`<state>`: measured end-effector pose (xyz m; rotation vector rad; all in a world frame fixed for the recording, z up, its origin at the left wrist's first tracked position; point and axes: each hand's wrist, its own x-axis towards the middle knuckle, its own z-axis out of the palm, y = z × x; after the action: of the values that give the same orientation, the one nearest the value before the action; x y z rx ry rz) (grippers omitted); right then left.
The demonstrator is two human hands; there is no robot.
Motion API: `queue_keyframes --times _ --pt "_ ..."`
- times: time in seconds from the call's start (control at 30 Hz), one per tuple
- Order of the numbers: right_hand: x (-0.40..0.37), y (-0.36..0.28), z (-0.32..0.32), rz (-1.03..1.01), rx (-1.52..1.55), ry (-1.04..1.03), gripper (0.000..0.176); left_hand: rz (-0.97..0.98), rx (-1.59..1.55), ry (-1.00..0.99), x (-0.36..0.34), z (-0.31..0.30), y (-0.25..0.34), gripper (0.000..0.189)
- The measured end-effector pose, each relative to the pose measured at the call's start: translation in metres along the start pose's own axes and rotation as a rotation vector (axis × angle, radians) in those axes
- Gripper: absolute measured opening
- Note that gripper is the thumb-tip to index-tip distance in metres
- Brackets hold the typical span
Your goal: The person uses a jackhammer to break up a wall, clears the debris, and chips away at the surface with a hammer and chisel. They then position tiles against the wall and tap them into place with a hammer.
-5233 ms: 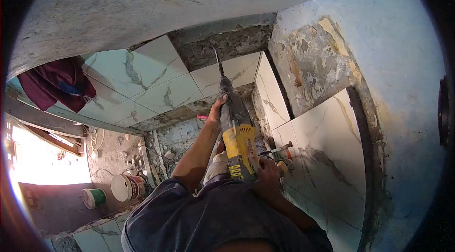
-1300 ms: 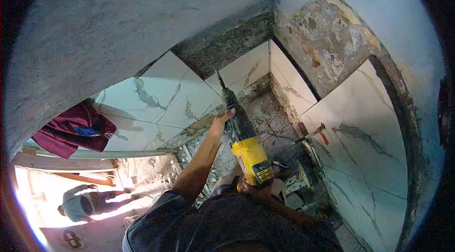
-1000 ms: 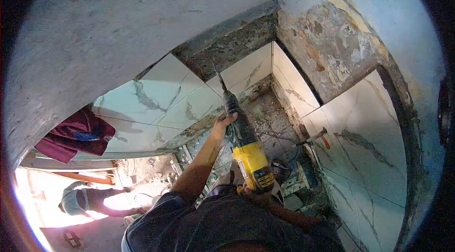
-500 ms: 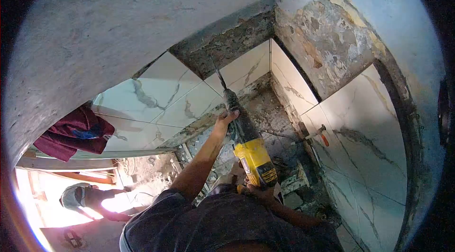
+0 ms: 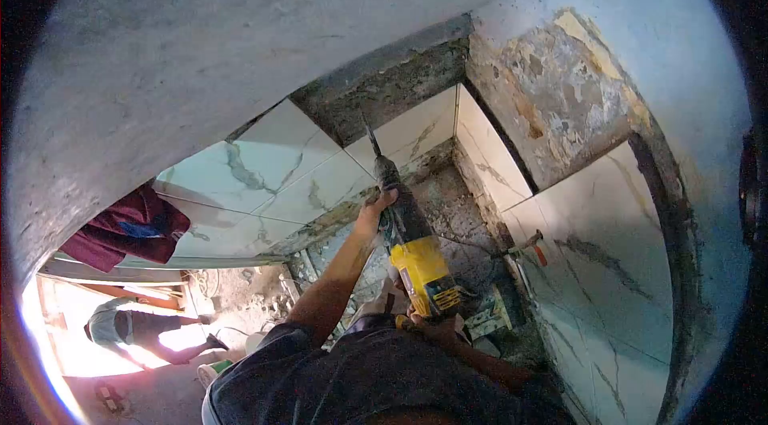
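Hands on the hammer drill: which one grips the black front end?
The left hand, arm outstretched, wraps the black barrel of the hammer drill; the right hand holds the yellow rear end.

Your drill point(image 5: 416, 253) fills the narrow corner between the left tiled wall point(image 5: 264, 177) and the right tiled wall point(image 5: 592, 265), where a tap point(image 5: 530, 245) juts out, rubble point(image 5: 460, 213) lies below, and open room lies only toward the doorway point(image 5: 68, 353), partly taken up by another person point(image 5: 120, 327).

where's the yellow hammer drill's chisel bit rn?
Head view, centre: the steel chisel bit on the yellow hammer drill points up, tip where the white veined wall tile meets bare grey mortar, left of the corner.
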<state>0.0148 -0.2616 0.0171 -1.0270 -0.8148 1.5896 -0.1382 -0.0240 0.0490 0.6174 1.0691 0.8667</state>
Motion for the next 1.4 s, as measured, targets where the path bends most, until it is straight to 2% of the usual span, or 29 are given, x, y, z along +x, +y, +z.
queue_keyframes --times 0.07,0.13,0.2,0.23,0.3,0.37,0.47,0.53,0.57,0.63,0.67,0.73,0.77,0.83,0.87,0.93,0.97,1.1,1.17,1.23,1.27,1.4 --pt "0.004 -0.004 0.001 -0.027 -0.015 0.012 0.03 -0.024 -0.014 0.093 0.002 0.0 -0.001 0.034" --pt "0.002 -0.007 0.002 -0.044 -0.033 0.025 0.031 -0.026 -0.015 0.047 -0.003 0.008 0.008 0.032" --pt "0.004 -0.013 0.009 0.191 0.428 0.101 0.032 -0.023 -0.012 0.007 -0.006 0.014 0.014 0.031" --pt "0.004 -0.018 0.008 0.195 0.427 0.099 0.032 -0.021 -0.052 0.004 -0.004 0.015 0.009 0.032" --pt "0.001 -0.031 0.003 0.224 0.12 0.053 0.034 -0.014 -0.099 -0.003 -0.004 0.013 0.003 0.033" --pt "-0.005 -0.035 0.004 0.183 0.153 0.073 0.031 -0.014 0.213 0.028 -0.006 0.01 0.002 0.035" --pt "-0.018 -0.033 0.002 0.111 0.24 0.128 0.026 0.014 0.033 0.085 -0.039 0.041 0.01 0.038" --pt "-0.03 -0.022 -0.007 -0.017 -0.049 0.077 0.023 0.028 0.051 0.086 -0.041 0.034 0.001 0.038" --pt "-0.032 -0.015 -0.009 -0.013 -0.049 0.078 0.023 0.038 0.07 0.089 -0.042 0.03 -0.004 0.038" --pt "-0.038 -0.001 -0.012 0.286 0.582 0.077 0.022 -0.016 0.022 0.072 -0.042 0.025 -0.012 0.038" --pt "-0.043 -0.003 -0.011 0.29 0.583 0.078 0.022 -0.061 -0.025 0.051 -0.042 0.023 -0.016 0.039" --pt "-0.04 -0.012 -0.009 0.07 -0.208 0.058 0.021 -0.034 -0.001 0.071 -0.027 0.006 -0.031 0.036" --pt "-0.038 -0.002 -0.012 0.065 -0.21 0.057 0.021 -0.015 0.02 0.093 -0.021 0.0 -0.036 0.033" --pt "-0.032 0.027 -0.02 -0.171 -0.444 0.068 0.023 -0.023 0.016 0.085 -0.019 -0.003 -0.033 0.033" --pt "-0.03 0.02 -0.017 -0.172 -0.447 0.066 0.023 -0.037 0.013 0.082 -0.018 -0.004 -0.03 0.033" --pt "-0.027 0.007 -0.011 0.096 -0.05 0.066 0.027 -0.057 0.065 0.051 -0.016 -0.008 -0.025 0.034" --pt "-0.023 0.006 -0.011 0.095 -0.052 0.064 0.027 -0.08 0.121 0.02 -0.016 -0.008 -0.02 0.035" --pt "-0.014 0.011 -0.019 -0.35 -0.69 -0.074 0.034 -0.087 -0.045 0.06 -0.012 0.001 -0.016 0.037" --pt "-0.011 0.018 -0.026 -0.572 -1.001 -0.138 0.038 -0.079 -0.116 -0.037 -0.002 -0.004 -0.016 0.037" --pt "-0.012 0.027 -0.033 -0.792 -1.306 -0.207 0.042 -0.08 -0.151 -0.047 0.001 -0.006 -0.016 0.038" --pt "-0.015 0.038 -0.037 -0.779 -1.299 -0.207 0.042 -0.081 -0.19 -0.058 -0.002 -0.006 -0.016 0.039" --pt "-0.004 0.128 -0.079 -1.674 -2.565 -0.414 0.065 -0.069 -0.125 -0.057 -0.005 -0.005 -0.008 0.041"
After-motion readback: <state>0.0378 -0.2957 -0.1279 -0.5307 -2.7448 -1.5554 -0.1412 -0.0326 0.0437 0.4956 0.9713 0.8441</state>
